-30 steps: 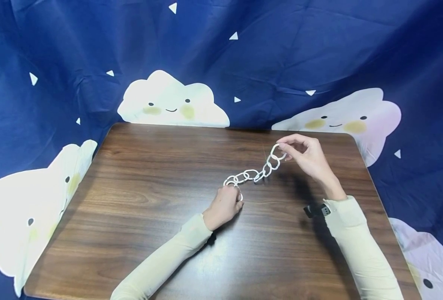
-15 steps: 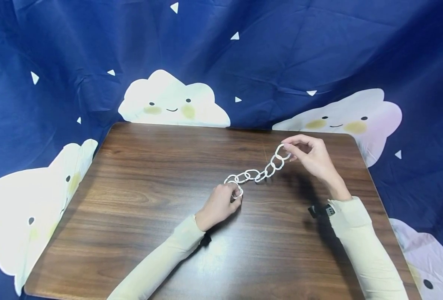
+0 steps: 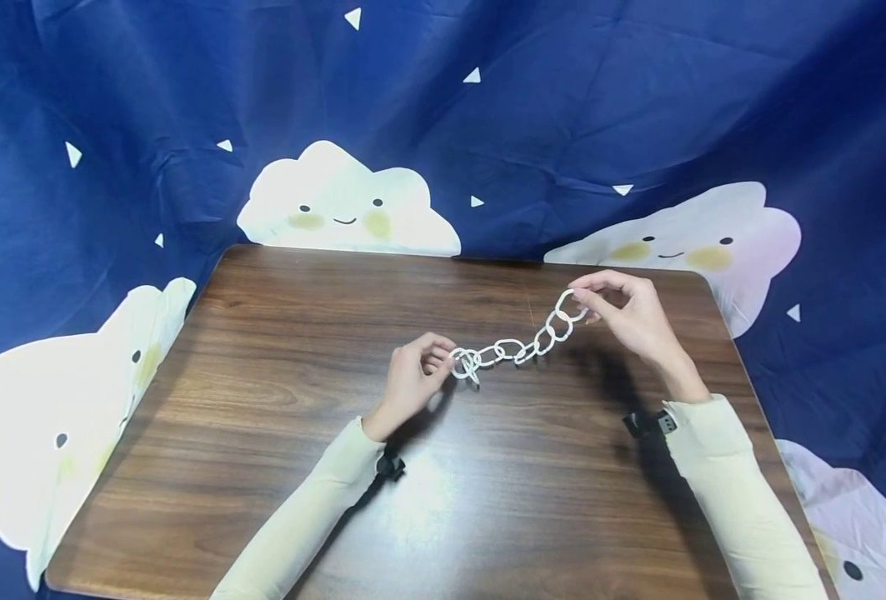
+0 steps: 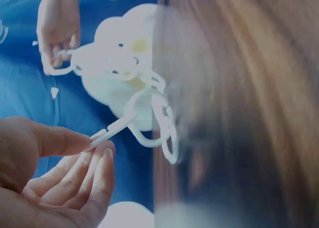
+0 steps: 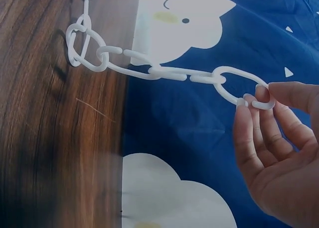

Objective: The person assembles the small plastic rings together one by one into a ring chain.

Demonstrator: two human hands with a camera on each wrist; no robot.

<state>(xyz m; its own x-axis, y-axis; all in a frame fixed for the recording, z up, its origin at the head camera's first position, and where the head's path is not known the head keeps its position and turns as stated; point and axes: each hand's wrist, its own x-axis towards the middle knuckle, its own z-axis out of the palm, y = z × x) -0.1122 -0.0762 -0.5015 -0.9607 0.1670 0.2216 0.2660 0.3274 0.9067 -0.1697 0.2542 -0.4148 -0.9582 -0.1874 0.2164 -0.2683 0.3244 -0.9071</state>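
Note:
A white plastic chain (image 5: 172,72) of several oval links stretches between the two hands. My left hand (image 3: 410,375) pinches a link at the chain's left end between thumb and fingers, as the left wrist view also shows. Beside that pinch one loose-hanging link (image 4: 172,147) dangles down. My right hand (image 3: 630,315) holds the end link (image 5: 242,71) at the raised right side, between thumb and fingertips. Small gaps show in some links in the right wrist view. Between the hands the chain sags, and whether its low part touches the table cannot be told.
A brown wood-grain table (image 3: 262,500) lies under both hands. Behind and around it hangs a blue curtain (image 3: 548,108) with white clouds and triangles. Each sleeve cuff carries a small black device, one at the left wrist (image 3: 391,465).
My left hand has drawn back leftward and regripped, now pinching a link from its left side, and a link dangles beside it. My right hand has shifted slightly right with its end link.

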